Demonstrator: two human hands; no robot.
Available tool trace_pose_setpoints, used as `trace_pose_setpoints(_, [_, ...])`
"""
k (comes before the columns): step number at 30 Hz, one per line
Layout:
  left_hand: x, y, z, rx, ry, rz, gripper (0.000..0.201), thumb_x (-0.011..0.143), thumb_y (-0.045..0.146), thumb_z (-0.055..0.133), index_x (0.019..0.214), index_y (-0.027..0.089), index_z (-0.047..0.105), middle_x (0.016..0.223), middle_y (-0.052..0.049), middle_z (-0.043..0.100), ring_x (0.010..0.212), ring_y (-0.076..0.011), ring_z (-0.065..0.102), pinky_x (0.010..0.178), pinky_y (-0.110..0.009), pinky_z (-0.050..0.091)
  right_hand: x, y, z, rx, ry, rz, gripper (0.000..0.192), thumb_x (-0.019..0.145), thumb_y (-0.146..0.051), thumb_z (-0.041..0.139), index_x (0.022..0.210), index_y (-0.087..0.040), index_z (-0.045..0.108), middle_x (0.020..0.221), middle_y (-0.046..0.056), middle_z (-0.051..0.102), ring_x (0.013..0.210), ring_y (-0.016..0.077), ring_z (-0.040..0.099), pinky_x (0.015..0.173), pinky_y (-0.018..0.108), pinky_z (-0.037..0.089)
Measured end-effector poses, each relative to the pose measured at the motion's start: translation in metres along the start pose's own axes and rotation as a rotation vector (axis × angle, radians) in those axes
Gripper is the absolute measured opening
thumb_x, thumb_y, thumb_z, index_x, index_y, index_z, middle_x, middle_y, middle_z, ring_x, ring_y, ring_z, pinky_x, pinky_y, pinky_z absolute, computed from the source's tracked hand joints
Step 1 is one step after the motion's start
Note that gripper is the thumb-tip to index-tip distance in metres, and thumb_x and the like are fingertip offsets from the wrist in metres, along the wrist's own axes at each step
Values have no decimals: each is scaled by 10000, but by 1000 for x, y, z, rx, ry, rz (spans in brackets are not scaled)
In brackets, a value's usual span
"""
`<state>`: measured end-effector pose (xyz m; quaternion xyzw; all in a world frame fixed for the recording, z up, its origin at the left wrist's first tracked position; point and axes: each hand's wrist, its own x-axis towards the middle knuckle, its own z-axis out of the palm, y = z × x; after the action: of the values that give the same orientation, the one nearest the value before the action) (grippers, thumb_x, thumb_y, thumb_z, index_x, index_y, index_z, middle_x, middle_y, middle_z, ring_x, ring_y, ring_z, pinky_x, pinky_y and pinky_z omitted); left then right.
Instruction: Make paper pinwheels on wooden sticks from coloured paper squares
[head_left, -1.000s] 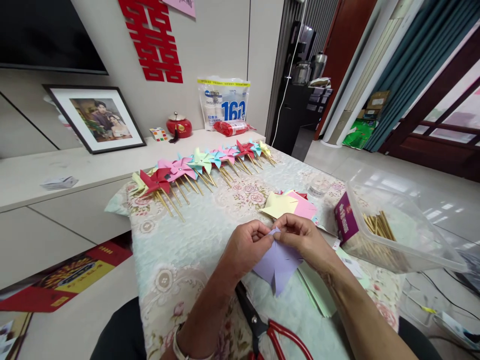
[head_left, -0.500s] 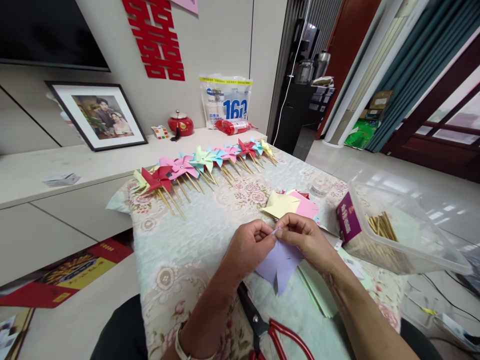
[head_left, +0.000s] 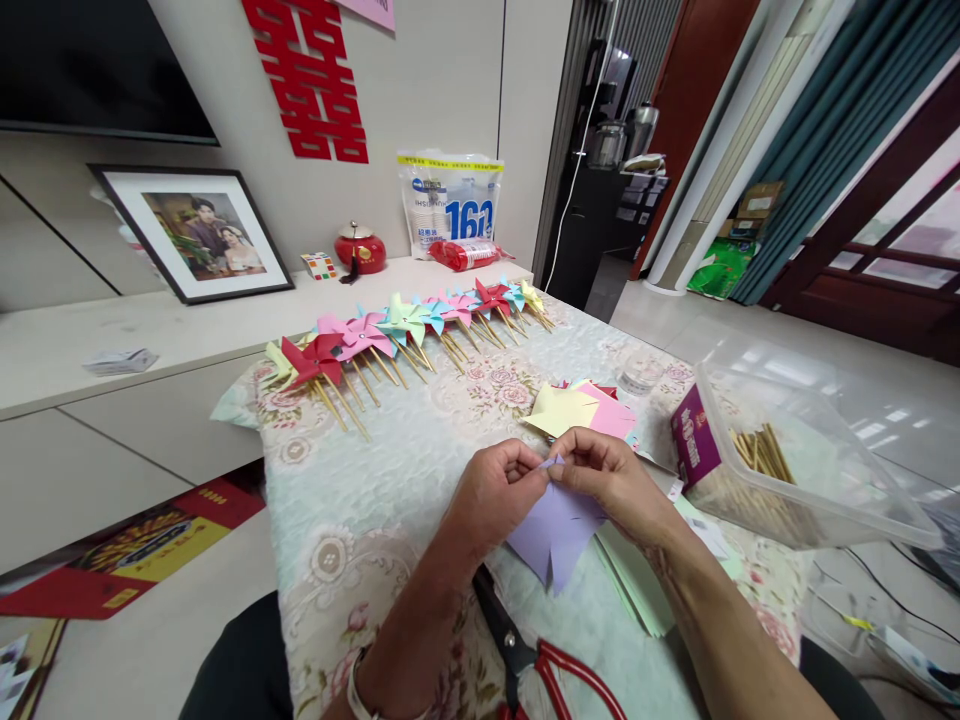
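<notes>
Bare forearms (head_left: 709, 590), pale wristband (head_left: 355, 690) (left), dark trousers (head_left: 238, 662)

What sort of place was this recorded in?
Probably a home's living room: a black screen above a low cabinet, a framed photo standing on it, and a long curtain.

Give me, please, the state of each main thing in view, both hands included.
Left hand: pinching purple paper
Right hand: pinching purple paper
Purple paper: slit, held near its top
Scissors: lying down, blade tips hidden
Pinwheels: assembled, lying in a row
Clear box: open, holding sticks
Green sheets: stacked
Red jar: lidded
Screen: dark
</notes>
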<state>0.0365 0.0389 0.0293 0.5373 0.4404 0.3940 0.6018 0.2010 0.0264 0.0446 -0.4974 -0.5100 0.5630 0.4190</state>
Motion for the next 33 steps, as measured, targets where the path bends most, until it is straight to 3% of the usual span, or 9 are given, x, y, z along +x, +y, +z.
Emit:
trace_pose_setpoints(9, [0, 2, 0, -2, 7, 13, 147, 660, 280, 715, 650, 177, 612, 549, 31, 574, 501, -97, 463, 492, -230, 317, 1, 0, 0, 33, 0, 6, 278, 643, -363, 862, 729, -185, 667, 599, -35, 562, 528, 92, 417, 492, 229, 270])
trace_pose_setpoints(13, [0, 5, 0, -24, 35, 8, 103, 657, 240, 697, 676, 174, 619, 565, 31, 587, 515, -98, 474, 508, -224, 336, 1, 0, 0, 73, 24, -45, 295, 654, -349, 867, 834, -190, 696, 630, -39, 574, 546, 90, 451, 513, 230, 302])
trace_pose_setpoints(17, [-1, 7, -1, -62, 45, -27, 97, 650, 206, 699, 717, 170, 639, 598, 22, 617, 548, -106, 512, 533, -224, 364, 1, -1, 1, 137, 46, -119, 355, 625, -276, 885, 935, -211, 727, 802, -11, 642, 648, 102, 541, 597, 245, 398])
trace_pose_setpoints(21, [-4, 8, -2, -101, 37, -71, 118, 667, 254, 701, 726, 168, 646, 619, 11, 636, 548, -106, 507, 530, -225, 353, 1, 0, 1, 120, 31, -132, 339, 648, -233, 861, 964, -217, 740, 815, -9, 638, 653, 102, 531, 589, 247, 392])
trace_pose_setpoints(33, [-3, 7, -4, -152, 97, -60, 195, 652, 317, 731, 719, 164, 630, 645, 10, 619, 598, -105, 488, 576, -238, 350, -1, -6, 3, 29, -83, -17, 686, 673, -304, 852, 1283, -155, 575, 789, -30, 597, 649, 94, 529, 580, 244, 380])
